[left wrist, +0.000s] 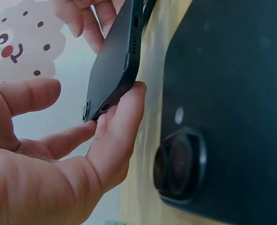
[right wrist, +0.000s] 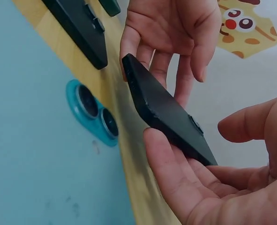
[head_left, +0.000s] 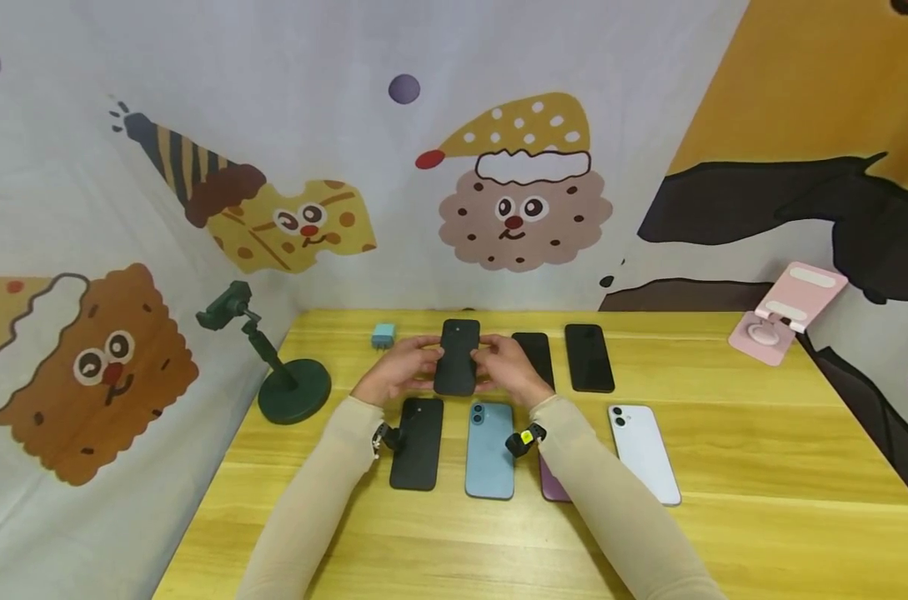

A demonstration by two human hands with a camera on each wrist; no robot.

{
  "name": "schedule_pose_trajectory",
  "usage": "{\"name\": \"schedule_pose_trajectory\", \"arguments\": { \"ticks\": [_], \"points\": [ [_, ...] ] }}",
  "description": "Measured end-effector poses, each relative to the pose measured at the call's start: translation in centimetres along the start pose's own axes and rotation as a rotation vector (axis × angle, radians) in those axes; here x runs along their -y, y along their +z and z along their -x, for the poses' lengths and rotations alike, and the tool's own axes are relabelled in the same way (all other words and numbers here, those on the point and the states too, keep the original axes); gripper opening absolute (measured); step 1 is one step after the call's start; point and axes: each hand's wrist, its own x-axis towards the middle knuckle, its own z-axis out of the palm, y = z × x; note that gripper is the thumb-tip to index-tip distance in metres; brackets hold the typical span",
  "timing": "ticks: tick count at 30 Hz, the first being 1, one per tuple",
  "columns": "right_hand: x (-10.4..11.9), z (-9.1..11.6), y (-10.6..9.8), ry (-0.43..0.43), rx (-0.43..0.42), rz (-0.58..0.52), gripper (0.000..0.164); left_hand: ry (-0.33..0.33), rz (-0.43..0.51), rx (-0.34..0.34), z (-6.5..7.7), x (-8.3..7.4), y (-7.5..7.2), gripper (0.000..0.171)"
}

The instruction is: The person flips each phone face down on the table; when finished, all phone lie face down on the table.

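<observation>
Between both hands a black smartphone (head_left: pixel 458 358) is held up over the wooden table, its back with a small camera facing up. The left hand (head_left: pixel 408 365) supports its left edge; the right hand (head_left: pixel 508 367) supports the opposite edge. In the left wrist view, fingers reach under the held phone (left wrist: pixel 111 61) while the thumb stands away from it. The right wrist view likewise shows fingers along its edge and underside, thumb apart. Below the left wrist lies another black phone (head_left: pixel 417 446); a blue phone (head_left: pixel 490 462) lies beside it, near the right wrist.
A purple phone (head_left: pixel 554 485) is partly covered by the right sleeve. To its right lies a white phone (head_left: pixel 645 457). Two dark phones (head_left: pixel 589 358) lie behind. A blue charger plug (head_left: pixel 383 336), green stand (head_left: pixel 294 393) and pink phone stand (head_left: pixel 799 293) stand around them.
</observation>
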Motion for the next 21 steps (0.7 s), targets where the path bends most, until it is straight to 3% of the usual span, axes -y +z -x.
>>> {"name": "schedule_pose_trajectory", "arguments": {
  "ticks": [10, 21],
  "points": [
    [-0.23, -0.36, -0.01, 0.033, -0.026, 0.035, 0.063, -0.013, -0.026, 0.001, -0.57, 0.41, 0.11, 0.056],
    [-0.53, -0.04, 0.32, 0.011, -0.023, 0.128, 0.062, -0.023, -0.044, -0.018, -0.95, 0.75, 0.22, 0.055]
  ]
}}
